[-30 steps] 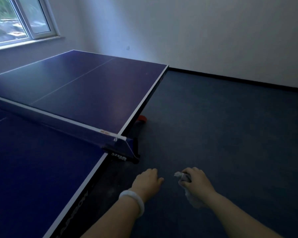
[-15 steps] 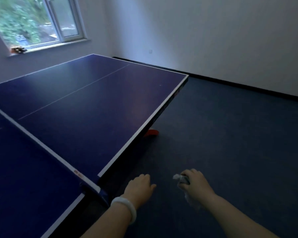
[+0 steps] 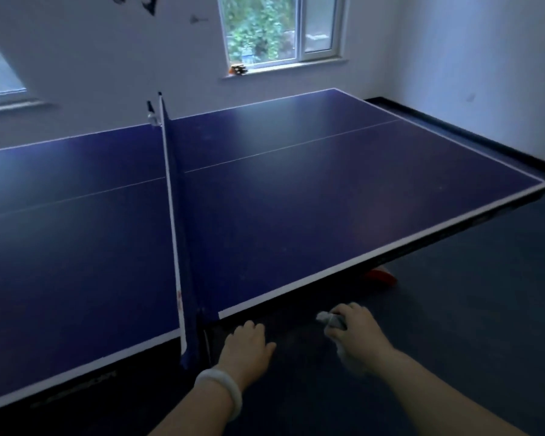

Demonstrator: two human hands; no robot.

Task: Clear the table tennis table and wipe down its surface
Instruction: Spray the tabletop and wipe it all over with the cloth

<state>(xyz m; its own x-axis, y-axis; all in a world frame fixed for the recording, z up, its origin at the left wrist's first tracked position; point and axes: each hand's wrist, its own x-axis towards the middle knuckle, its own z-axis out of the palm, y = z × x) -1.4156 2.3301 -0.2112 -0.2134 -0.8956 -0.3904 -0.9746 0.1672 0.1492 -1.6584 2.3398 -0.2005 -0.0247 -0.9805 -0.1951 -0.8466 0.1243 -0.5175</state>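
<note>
The blue table tennis table (image 3: 296,196) fills the middle of the head view, with its net (image 3: 173,221) running away from me just left of centre. My right hand (image 3: 356,333) grips a crumpled white cloth (image 3: 326,319) below the table's near edge, off the surface. My left hand (image 3: 247,349) hangs beside the near net post, fingers loosely curled and holding nothing. A white bangle sits on my left wrist. Nothing lies on the visible blue surface.
A red object (image 3: 381,275) sits on the dark floor under the table's near right side. A small dark item (image 3: 238,69) rests on the window sill behind the table. White walls close in at the back and right.
My view has swung left, so the net now runs straight away from me and both table halves show. Both hands keep their pose; the right still grips the cloth.
</note>
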